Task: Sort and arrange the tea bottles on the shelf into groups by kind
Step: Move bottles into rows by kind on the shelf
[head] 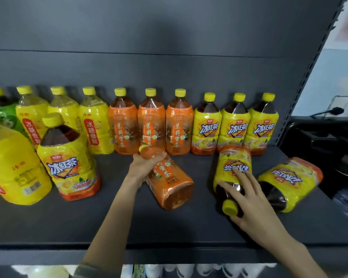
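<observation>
Head view: left hand [143,167] grips the orange bottle [170,183] round its neck; the bottle is tilted at mid-shelf [129,221], just near of the far orange row [151,125]. Right hand [247,199] rests with fingers spread, not closed, on the lying yellow iced-tea bottle [231,159] to the right.
</observation>
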The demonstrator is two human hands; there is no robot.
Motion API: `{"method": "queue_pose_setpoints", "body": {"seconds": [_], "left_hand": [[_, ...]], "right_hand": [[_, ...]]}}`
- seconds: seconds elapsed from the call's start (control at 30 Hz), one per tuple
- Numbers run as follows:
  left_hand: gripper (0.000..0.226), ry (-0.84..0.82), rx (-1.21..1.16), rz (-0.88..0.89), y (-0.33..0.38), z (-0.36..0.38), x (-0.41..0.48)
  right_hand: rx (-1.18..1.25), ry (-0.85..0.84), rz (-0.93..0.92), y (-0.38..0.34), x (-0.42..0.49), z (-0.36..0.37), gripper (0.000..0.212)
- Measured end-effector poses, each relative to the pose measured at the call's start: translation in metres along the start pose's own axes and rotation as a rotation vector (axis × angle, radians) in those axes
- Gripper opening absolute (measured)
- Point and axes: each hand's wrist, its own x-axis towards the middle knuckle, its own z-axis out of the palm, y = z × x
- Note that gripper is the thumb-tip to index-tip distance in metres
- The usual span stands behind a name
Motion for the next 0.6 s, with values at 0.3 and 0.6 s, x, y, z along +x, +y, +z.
{"method": "queue_pose_setpoints", "body": {"seconds": [0.3,0.6], "left_hand": [[0.093,0.176,-0.072,0.179,-0.01,-0.007,-0.015],[0.105,0.381,0.152,0.568,0.012,-0.025,-0.054]], "right_hand": [[0.003,0.077,-0.118,0.006,0.013,0.003,0.082],[0.046,0.048,-0.12,0.012,0.021,0.004,0.093]]}}
